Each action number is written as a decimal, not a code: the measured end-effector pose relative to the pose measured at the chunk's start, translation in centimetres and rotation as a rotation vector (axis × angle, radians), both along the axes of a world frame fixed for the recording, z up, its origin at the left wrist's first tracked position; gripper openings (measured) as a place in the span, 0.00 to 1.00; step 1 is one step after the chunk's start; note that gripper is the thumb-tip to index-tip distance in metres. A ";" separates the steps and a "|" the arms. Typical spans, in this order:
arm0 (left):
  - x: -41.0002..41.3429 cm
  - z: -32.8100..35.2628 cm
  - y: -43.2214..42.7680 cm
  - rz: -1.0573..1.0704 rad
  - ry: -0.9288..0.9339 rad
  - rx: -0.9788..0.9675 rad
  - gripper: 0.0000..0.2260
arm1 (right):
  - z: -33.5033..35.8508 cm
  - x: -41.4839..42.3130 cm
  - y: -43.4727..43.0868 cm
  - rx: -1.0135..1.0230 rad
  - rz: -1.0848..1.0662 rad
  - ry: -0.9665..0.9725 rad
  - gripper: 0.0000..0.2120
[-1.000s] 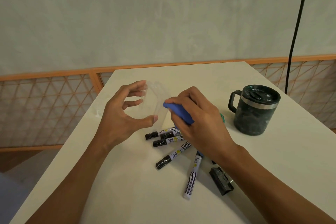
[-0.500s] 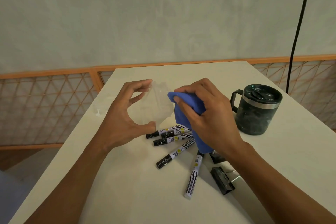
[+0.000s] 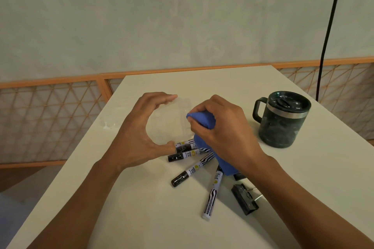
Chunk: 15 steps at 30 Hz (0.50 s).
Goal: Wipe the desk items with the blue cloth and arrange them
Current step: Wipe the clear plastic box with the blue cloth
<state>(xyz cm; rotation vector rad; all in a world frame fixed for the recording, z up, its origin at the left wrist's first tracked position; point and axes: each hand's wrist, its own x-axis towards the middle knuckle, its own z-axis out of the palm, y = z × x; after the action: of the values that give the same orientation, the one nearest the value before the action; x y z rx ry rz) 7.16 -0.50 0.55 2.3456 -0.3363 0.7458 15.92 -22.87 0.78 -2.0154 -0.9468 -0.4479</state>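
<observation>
My left hand (image 3: 139, 137) holds a clear plastic case (image 3: 170, 121) above the desk, pinched between fingertips at its top and thumb at its bottom. My right hand (image 3: 224, 133) grips the bunched blue cloth (image 3: 204, 125) and presses it against the case's right side; the cloth's tail hangs down to the desk. Several black-and-white markers (image 3: 194, 168) lie fanned out on the desk under my hands. A black binder clip (image 3: 244, 198) lies to their right, and another is partly hidden under the cloth.
A dark green lidded mug (image 3: 281, 121) with a handle stands at the right of the white desk (image 3: 141, 218). A small clear object (image 3: 108, 125) lies near the left edge. An orange lattice railing (image 3: 50, 119) runs behind, and a black cable (image 3: 327, 32) hangs at right.
My right hand has drawn the cloth up and then down along the right side of the case. My left hand keeps holding the case in nearly the same spot.
</observation>
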 end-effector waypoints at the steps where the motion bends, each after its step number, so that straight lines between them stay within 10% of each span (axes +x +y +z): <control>1: 0.0 0.0 -0.2 -0.003 0.001 0.005 0.44 | 0.0 0.0 0.1 0.032 -0.026 -0.017 0.04; 15: -0.3 0.2 0.3 0.022 0.028 0.008 0.43 | 1.1 -0.5 -0.1 -0.071 0.024 0.166 0.02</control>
<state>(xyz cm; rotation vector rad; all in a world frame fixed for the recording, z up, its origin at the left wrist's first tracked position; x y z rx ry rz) 6.83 -0.24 0.78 2.3685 -0.3020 0.7224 15.40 -22.98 1.88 -2.0678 -0.8936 -0.2322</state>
